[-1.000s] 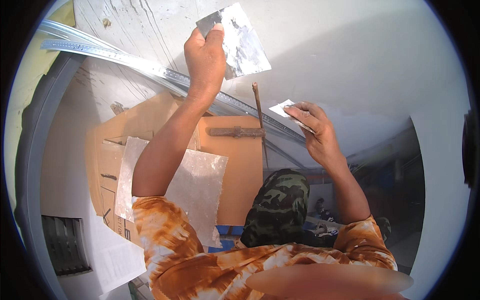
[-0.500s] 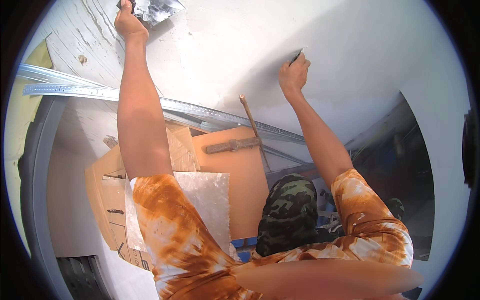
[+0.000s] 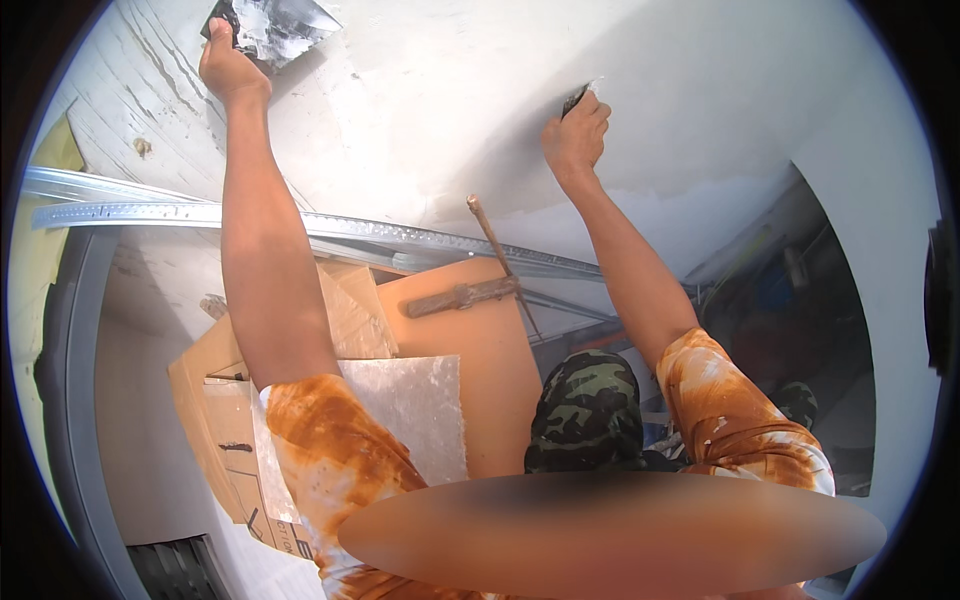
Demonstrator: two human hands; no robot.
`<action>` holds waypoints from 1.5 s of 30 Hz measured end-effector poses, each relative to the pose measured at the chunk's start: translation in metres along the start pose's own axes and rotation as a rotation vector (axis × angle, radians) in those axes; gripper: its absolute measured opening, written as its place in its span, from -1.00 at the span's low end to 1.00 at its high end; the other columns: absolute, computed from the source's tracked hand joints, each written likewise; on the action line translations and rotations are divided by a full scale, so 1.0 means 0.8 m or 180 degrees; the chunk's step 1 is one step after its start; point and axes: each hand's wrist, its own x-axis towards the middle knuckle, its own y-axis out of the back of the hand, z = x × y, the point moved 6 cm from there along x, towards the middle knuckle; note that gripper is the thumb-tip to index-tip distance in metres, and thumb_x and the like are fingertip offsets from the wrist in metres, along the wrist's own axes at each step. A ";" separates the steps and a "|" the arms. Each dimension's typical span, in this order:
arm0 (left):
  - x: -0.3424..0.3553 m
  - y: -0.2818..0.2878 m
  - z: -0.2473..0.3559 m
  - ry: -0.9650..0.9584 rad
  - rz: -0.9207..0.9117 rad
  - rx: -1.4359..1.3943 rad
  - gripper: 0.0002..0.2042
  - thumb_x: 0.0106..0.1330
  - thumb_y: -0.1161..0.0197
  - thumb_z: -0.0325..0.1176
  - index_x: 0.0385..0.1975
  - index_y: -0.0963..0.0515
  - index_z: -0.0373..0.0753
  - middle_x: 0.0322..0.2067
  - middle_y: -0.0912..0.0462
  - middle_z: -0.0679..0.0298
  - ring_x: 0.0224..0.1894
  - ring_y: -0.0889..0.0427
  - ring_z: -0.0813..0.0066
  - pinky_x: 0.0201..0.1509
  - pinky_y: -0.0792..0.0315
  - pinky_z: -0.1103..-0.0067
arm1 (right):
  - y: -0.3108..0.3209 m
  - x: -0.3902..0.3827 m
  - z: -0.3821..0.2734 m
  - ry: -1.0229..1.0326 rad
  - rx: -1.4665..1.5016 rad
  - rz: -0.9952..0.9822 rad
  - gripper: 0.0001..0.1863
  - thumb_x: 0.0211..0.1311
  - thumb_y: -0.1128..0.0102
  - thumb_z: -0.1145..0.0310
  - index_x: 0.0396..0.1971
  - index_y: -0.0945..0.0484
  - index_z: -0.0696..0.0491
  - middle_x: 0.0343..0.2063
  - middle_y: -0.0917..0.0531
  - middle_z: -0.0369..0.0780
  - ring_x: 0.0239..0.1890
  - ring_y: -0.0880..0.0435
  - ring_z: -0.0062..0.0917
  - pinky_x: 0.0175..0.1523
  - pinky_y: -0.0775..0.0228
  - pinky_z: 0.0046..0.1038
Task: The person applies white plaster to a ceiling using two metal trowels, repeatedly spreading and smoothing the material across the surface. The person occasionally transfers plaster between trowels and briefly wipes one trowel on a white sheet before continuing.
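Note:
My left hand point(image 3: 234, 76) is closed round the dark handle of a broad putty knife point(image 3: 282, 28). White filler is smeared over its metal blade, which is held up near the pale wall at the upper left. Right of centre, my right hand point(image 3: 577, 142) grips a small dark scraper point(image 3: 573, 99). Its edge lies close to or on the smooth white wall surface point(image 3: 430, 110), with a little white filler at the tip. The fingers hide most of this scraper.
Metal studs point(image 3: 130, 213) run across below my hands. Behind them are cardboard point(image 3: 215, 420), an orange-brown board point(image 3: 500, 400), and a hammer-like tool point(image 3: 462, 297) with a wooden handle. A camouflage-clad knee point(image 3: 588, 410) is below, beside a dark cluttered area point(image 3: 800, 300) on the right.
The view has shifted slightly, moving the studs and board in the picture. My right hand has gone a little upward along the wall. My left hand keeps about the same place against the wall.

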 end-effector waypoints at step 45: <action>0.007 0.027 -0.011 -0.0315 0.0006 -0.0077 -0.62 0.49 -0.15 -0.23 0.01 -0.57 -0.50 -0.07 -0.66 0.18 -0.03 -0.62 0.38 0.09 -0.48 0.50 | 0.015 0.072 0.155 0.4706 -0.1844 0.0168 -0.40 0.33 -0.12 0.31 0.36 -0.40 -0.45 0.49 -0.22 -0.44 0.54 -0.05 -0.29 0.50 0.15 0.19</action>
